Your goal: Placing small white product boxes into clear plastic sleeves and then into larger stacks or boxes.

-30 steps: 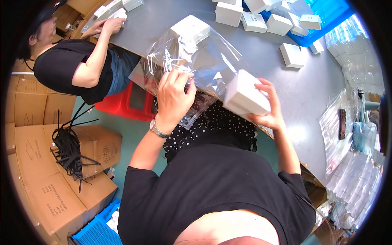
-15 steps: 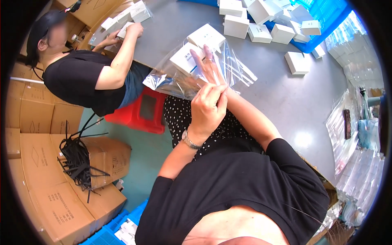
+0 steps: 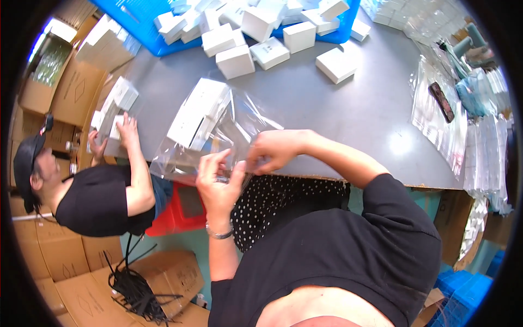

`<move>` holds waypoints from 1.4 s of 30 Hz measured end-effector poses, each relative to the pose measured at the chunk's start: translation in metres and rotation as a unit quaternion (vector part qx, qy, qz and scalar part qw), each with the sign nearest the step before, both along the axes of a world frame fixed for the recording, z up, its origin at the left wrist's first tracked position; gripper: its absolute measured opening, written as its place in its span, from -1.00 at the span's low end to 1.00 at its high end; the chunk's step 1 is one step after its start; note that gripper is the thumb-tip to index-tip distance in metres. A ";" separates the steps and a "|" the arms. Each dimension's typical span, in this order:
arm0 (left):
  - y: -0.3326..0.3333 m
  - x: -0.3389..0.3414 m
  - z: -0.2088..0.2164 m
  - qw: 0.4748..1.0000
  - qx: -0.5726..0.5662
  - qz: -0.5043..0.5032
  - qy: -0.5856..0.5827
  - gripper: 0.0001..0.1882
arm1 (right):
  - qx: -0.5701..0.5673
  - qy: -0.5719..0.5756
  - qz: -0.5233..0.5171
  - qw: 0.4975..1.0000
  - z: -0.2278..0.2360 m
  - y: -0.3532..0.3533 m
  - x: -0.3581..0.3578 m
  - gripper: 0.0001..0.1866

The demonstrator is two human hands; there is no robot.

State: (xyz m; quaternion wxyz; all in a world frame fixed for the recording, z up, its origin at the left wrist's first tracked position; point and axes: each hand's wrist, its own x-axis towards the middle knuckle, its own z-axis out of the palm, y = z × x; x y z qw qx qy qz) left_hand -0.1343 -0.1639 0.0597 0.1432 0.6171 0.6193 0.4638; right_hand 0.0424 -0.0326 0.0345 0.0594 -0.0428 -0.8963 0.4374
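A clear plastic bag (image 3: 239,117) lies on the grey table with white boxes (image 3: 200,111) side by side inside it. My left hand (image 3: 219,182), a watch on its wrist, is at the bag's near edge with thumb and fingers curled around the film. Close beside it, my right hand (image 3: 277,150) is outside the bag, its bent fingers closed on the film at the opening. The boxes lie just beyond both hands.
Loose white boxes (image 3: 272,53) spill from a blue crate (image 3: 147,32) at the far side. One white box (image 3: 336,65) lies apart. Flat plastic bags (image 3: 436,117) are at the right. A co-worker (image 3: 103,191) handles boxes at the left, near a red stool (image 3: 188,210).
My right hand has come out of the bag and moved to its opening beside my left hand. The view has turned, and the boxes in the bag lie closer together.
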 end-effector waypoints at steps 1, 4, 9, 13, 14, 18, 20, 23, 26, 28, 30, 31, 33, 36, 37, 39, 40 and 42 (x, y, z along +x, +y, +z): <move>0.009 -0.008 0.004 1.000 0.026 0.006 0.008 -0.70 | -0.020 0.027 -0.043 0.999 0.010 0.011 0.028 -0.82; 0.074 -0.016 0.021 0.991 0.062 0.010 0.117 -0.70 | 0.227 0.131 -0.429 0.864 -0.006 0.073 0.118 -0.57; 0.236 -0.021 -0.006 0.924 0.151 -0.028 0.351 -0.38 | 0.351 -0.166 -0.600 0.700 -0.033 0.093 0.198 -0.26; 0.289 -0.030 -0.034 0.904 0.040 -0.036 0.423 -0.32 | 0.148 -0.221 -0.463 0.845 0.038 0.049 0.197 -0.37; 0.296 -0.026 -0.031 0.904 -0.018 -0.033 0.426 -0.35 | 0.085 -0.258 -0.441 0.856 0.051 0.048 0.211 -0.44; 0.286 0.025 -0.013 0.918 -0.111 -0.066 0.376 -0.45 | 0.144 -0.443 -0.413 0.782 0.056 0.073 0.206 -0.29; 0.260 0.045 0.004 0.936 -0.119 -0.070 0.322 -0.47 | 0.096 -0.366 -0.510 0.773 0.041 0.100 0.196 -0.16; 0.225 0.054 0.005 0.978 -0.135 -0.115 0.106 -0.50 | 0.101 -0.192 -0.604 0.766 0.022 0.100 0.208 -0.14; 0.181 0.069 0.008 0.890 -0.258 -0.199 -0.320 -0.55 | 0.335 -0.120 -0.560 0.748 -0.009 0.055 0.229 -0.18; 0.159 0.064 0.001 0.864 -0.273 -0.221 -0.361 -0.60 | 0.310 -0.175 -0.492 0.794 -0.027 0.000 0.211 -0.05; 0.143 0.065 -0.006 0.835 -0.281 -0.247 -0.403 -0.64 | 0.227 -0.225 -0.518 0.793 -0.016 -0.047 0.194 -0.03; 0.128 0.071 -0.005 0.842 -0.272 -0.212 -0.414 -0.62 | 0.150 -0.229 -0.541 0.795 -0.005 -0.063 0.189 -0.04; 0.105 0.080 -0.013 0.846 -0.264 -0.168 -0.431 -0.59 | 0.188 -0.313 -0.524 0.770 0.021 -0.073 0.186 -0.12; 0.082 0.098 -0.021 0.877 -0.154 -0.196 -0.411 -0.45 | 0.373 -0.142 -0.454 0.797 -0.001 -0.051 0.197 -0.21; 0.074 0.102 -0.023 0.876 -0.151 -0.192 -0.416 -0.45 | 0.375 -0.144 -0.448 0.799 -0.007 -0.042 0.199 -0.21; 0.065 0.108 -0.035 0.926 -0.073 -0.146 -0.340 -0.43 | 0.182 -0.062 -0.449 0.873 -0.019 -0.023 0.201 -0.27; 0.058 0.109 -0.040 0.924 -0.053 -0.133 -0.354 -0.43 | 0.229 -0.063 -0.500 0.832 -0.023 -0.021 0.199 -0.27; 0.050 0.111 -0.048 0.907 -0.038 -0.099 -0.408 -0.42 | 0.074 0.081 -0.551 0.827 -0.025 -0.024 0.184 -0.25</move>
